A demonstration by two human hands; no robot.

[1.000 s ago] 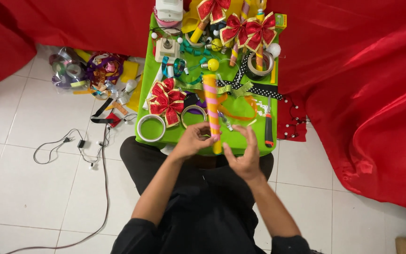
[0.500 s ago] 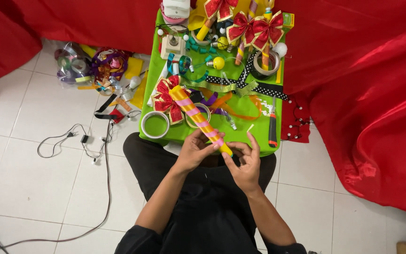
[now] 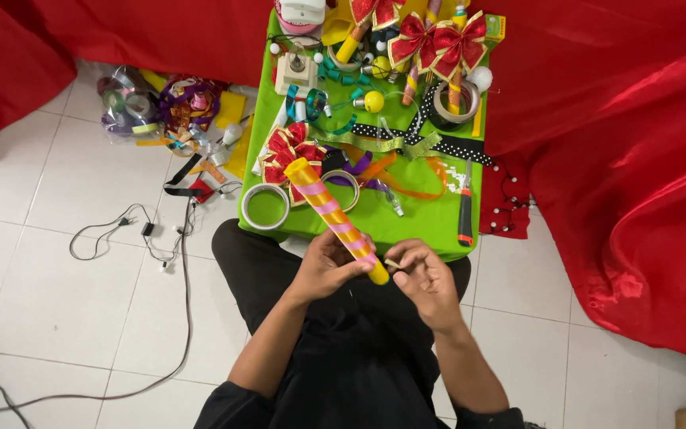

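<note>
On white floor tiles stands a low green table, with red cloth draped behind it and down the right side. Red bows with gold edging lie at the table's far end, another bow sits near the left edge, and two tape rolls rest beside it. A dotted black ribbon crosses the middle, and a red-handled tool lies along the right side. Left of the table, a heap of ribbon spools and a thin cable lie on the tiles.

Over the lap, just before the table's near edge, the left hand is wrapped around a yellow tube with pink bands, gripping near its lower end. The right hand has its fingers pinched narrow on something small and pale at the tube's tip, perhaps a strip end; it is too small to tell.

Compared with half a second ago, the tube keeps its slant up to the left, and both hands remain at its lower end.
</note>
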